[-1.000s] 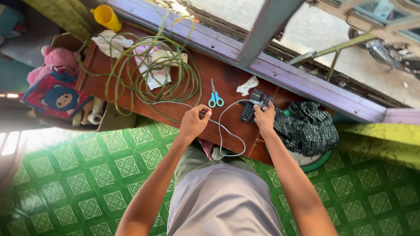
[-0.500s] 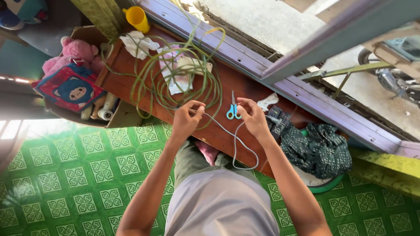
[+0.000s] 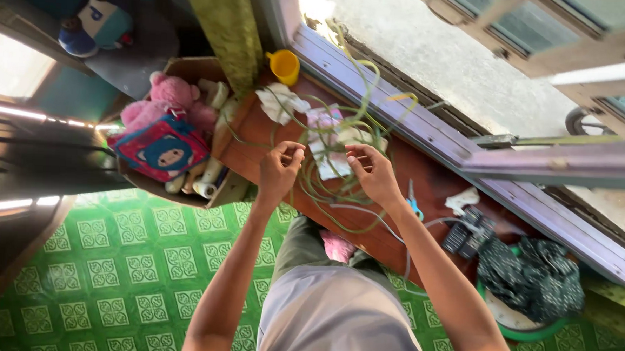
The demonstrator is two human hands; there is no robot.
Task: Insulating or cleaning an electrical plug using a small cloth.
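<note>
My left hand [image 3: 279, 170] and my right hand [image 3: 373, 172] are raised side by side over a reddish-brown wooden table [image 3: 258, 134] by a window. Each hand's fingers pinch a thin white cord [image 3: 367, 214] that runs down to the right toward a black power strip [image 3: 464, 231]. Under the hands lies a loose coil of green cable [image 3: 336, 127] on top of white cloth and paper. Blue-handled scissors [image 3: 414, 204] lie just right of my right wrist.
A yellow cup [image 3: 285, 66] stands at the table's far end near the purple window frame [image 3: 427, 135]. A box [image 3: 183, 71] at the left holds a pink plush toy [image 3: 167, 97], a colourful bag and rolls. Dark patterned cloth [image 3: 533, 273] lies on a green-rimmed basin at right. Green tiled floor [image 3: 111, 272] below.
My hands lifted off the power strip and moved left over the green coil, now holding the white cord. The view has swung left and closer to the table.
</note>
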